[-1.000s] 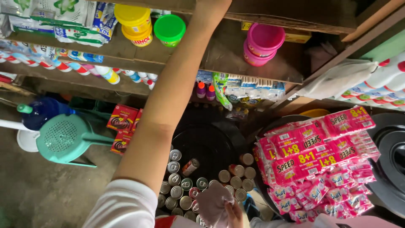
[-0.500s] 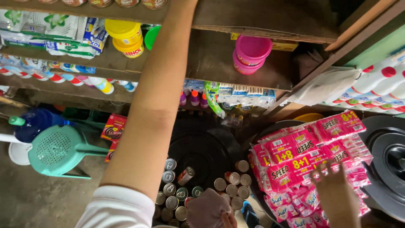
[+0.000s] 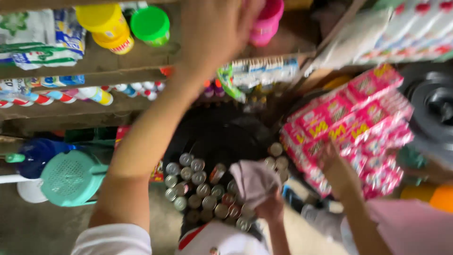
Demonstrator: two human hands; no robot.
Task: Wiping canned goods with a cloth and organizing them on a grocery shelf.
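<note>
The left hand (image 3: 214, 30) reaches up to the wooden shelf (image 3: 94, 61), fingers loosely curled beside the pink cup (image 3: 266, 23), grip unclear; the right hand (image 3: 271, 210) clutches a cloth (image 3: 255, 182) above the tins (image 3: 198, 189)

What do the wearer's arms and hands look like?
Both hands bare, no gloves. Left hand: bare arm, white short sleeve. Right hand and forearm bare; no sleeve in view. Too blurred to tell rings.
</note>
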